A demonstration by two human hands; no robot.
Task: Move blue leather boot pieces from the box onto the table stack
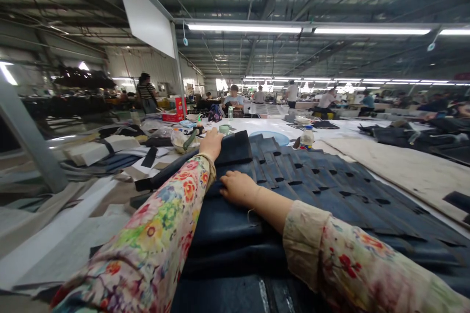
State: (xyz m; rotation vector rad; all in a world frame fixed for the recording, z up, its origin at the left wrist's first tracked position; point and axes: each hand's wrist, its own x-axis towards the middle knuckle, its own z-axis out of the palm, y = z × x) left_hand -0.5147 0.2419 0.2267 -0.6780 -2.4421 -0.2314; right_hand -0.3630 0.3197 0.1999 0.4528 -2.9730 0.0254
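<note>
My left hand [211, 144] is closed on the far left corner of a dark blue leather-like panel [235, 149], with its fingertips out of sight behind it. Lower and to the right, my right hand [239, 189] has curled fingers at the near left edge of the same material; exactly how they grip is partly hidden. Under my arms spreads more smooth dark blue sheet material [227, 259], creased toward me. To the right, many matching dark blue pieces [316, 176] lie overlapped in staggered rows, with black notch-like marks along them.
Fabric scraps and a bundle of pale strips [90, 151] cover the table's left side, near a metal post [29, 132]. Beyond my hands are a plastic bag [179, 141], a small bottle [307, 138] and a red box [179, 109]. Beige cloth [404, 166] lies right; several people work farther back.
</note>
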